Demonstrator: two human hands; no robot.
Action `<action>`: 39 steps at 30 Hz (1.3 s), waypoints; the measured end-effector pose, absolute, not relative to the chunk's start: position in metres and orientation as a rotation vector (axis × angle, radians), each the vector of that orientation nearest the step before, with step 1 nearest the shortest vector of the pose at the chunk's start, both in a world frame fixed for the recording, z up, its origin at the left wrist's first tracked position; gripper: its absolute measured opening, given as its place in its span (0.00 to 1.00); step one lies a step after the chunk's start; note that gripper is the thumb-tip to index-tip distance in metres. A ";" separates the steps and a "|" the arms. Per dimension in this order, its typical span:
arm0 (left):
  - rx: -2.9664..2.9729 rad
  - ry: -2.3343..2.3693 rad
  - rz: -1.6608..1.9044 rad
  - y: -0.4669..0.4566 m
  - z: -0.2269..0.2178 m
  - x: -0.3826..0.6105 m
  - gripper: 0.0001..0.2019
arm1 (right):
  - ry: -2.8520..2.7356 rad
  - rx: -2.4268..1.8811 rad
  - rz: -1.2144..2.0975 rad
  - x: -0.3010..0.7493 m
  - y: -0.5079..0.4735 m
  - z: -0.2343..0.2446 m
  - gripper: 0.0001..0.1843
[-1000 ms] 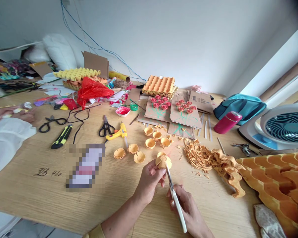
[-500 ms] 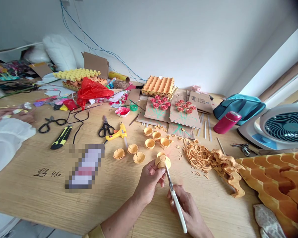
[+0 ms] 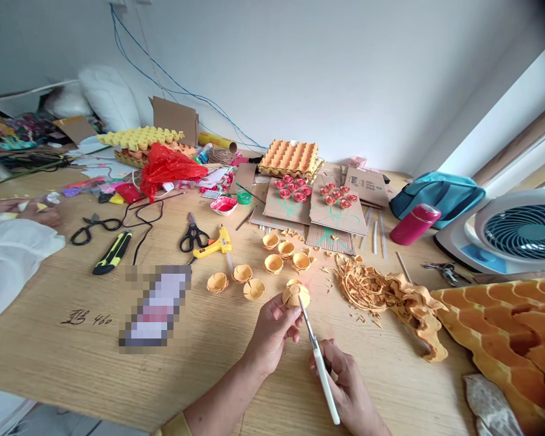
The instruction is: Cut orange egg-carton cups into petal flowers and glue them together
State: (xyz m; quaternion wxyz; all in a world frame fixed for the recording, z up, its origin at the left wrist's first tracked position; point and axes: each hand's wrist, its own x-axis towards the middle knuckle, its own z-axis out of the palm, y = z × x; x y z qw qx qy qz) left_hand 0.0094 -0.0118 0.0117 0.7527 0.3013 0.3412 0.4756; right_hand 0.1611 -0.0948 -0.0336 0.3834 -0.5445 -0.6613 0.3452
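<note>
My left hand (image 3: 272, 330) pinches a small orange egg-carton cup (image 3: 296, 295) just above the wooden table (image 3: 72, 357). In my right hand (image 3: 345, 384) are white-handled scissors (image 3: 320, 363), fingers closed round the handle, the blades' tip touching the cup's right side. Several cut orange cups (image 3: 254, 278) lie on the table just beyond my left hand. A heap of orange carton trimmings (image 3: 367, 287) lies to the right of the cup.
A yellow glue gun (image 3: 213, 244), black scissors (image 3: 191, 233) and a utility knife (image 3: 112, 253) lie to the left. Cardboard sheets with red flowers (image 3: 315, 203), egg trays (image 3: 290, 157), a pink bottle (image 3: 415, 223), a fan (image 3: 518, 233) and another person's sleeve (image 3: 9, 266) surround the work area.
The cup and both hands have shifted slightly; the scissors' tip has moved a little up and left along the cup's edge.
</note>
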 end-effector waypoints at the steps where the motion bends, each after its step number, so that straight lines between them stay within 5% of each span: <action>1: 0.658 0.745 1.041 -0.012 0.012 0.009 0.16 | -1.681 -1.387 0.867 0.161 -0.095 -0.033 0.22; 12: 0.765 0.811 1.265 0.009 0.015 -0.014 0.14 | -1.629 -1.353 0.930 0.165 -0.096 -0.027 0.20; 18: 1.064 1.034 1.443 0.023 0.019 -0.061 0.10 | -1.724 -1.581 0.610 0.175 -0.090 -0.037 0.14; 24: 1.750 1.277 1.289 0.002 0.007 -0.075 0.03 | -1.864 -1.585 0.464 0.182 -0.085 -0.040 0.09; 34: 2.807 1.321 0.721 0.007 -0.014 -0.057 0.09 | -1.663 -1.716 0.278 0.193 -0.076 -0.051 0.11; 39: 2.911 1.340 0.741 0.020 -0.018 -0.047 0.09 | -1.669 -1.723 0.243 0.191 -0.074 -0.052 0.12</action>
